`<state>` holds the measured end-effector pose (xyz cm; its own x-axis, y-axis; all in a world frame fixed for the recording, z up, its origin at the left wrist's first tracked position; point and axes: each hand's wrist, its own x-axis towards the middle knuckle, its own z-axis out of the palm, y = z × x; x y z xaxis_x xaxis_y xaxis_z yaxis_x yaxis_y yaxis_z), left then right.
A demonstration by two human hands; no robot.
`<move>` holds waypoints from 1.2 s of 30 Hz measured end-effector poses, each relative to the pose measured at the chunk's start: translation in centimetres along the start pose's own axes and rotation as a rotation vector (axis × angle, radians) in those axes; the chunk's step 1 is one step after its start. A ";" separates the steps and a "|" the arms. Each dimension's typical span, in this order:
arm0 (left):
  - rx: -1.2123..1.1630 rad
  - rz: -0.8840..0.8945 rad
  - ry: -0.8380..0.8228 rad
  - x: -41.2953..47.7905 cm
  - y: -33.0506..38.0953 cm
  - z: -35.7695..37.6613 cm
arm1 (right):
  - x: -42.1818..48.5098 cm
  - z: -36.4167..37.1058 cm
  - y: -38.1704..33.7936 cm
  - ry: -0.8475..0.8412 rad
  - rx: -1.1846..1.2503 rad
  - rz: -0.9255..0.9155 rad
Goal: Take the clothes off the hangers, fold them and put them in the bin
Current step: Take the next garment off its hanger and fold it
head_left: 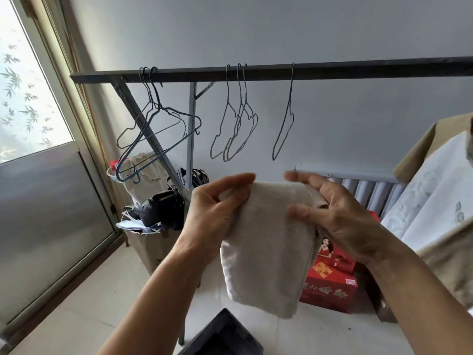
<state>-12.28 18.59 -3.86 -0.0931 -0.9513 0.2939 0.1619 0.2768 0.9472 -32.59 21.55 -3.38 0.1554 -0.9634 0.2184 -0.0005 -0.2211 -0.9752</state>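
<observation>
While bare hangers [242,116] hang on the rail [256,73], the left hand [217,208] and right hand [343,219] each grip the folded beige garment [268,252] above the dark bin [225,336].

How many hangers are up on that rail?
7. All hang bare on the rail: three hangers bunched at its left end, three mid-rail, one alone further right. Overlap in the bunches could hide another.

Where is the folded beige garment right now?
The beige garment hangs at the centre of the head view, held between the left grip and the right grip, below the rail of empty wire hangers and above the dark bin.
</observation>
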 end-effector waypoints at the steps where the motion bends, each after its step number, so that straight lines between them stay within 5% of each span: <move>1: 0.039 -0.011 -0.033 0.0 0.3 0.0 | -0.1 0.0 0.0 0.027 -0.130 -0.012; 5: 0.269 -0.030 -0.261 0.2 1.7 -1.1 | 0.2 0.1 -0.2 0.142 -0.396 -0.098; 8: 0.794 0.160 -0.277 0.7 2.1 -1.2 | 0.3 0.1 -0.6 0.145 -0.518 -0.137; 11: 0.925 0.246 -0.265 1.2 2.3 -1.8 | 0.3 -0.1 -0.7 0.154 -0.644 -0.138; 14: 0.758 0.191 -0.203 1.4 2.2 -2.4 | 0.2 -0.3 -1.2 0.141 -0.521 -0.113; 19: -0.019 -0.101 -0.287 0.5 -0.3 -2.1 | 0.9 0.0 -1.6 0.090 -0.133 -0.066; 28: -0.083 -0.236 -0.208 0.1 -1.6 -1.0 | 1.8 -1.3 0.1 0.145 0.267 0.072; 33: -0.039 -0.211 -0.138 0.3 -1.4 -0.3 | -0.4 -1.0 3.7 -0.108 0.595 0.102; 36: -0.008 -0.226 -0.123 0.7 -1.6 -0.2 | -0.3 -0.6 4.8 -0.103 0.503 0.171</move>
<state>-12.39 17.47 -5.25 -0.2461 -0.9652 0.0881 0.1306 0.0570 0.9898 -33.21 20.74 -8.09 0.2902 -0.9540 0.0752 0.4352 0.0616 -0.8982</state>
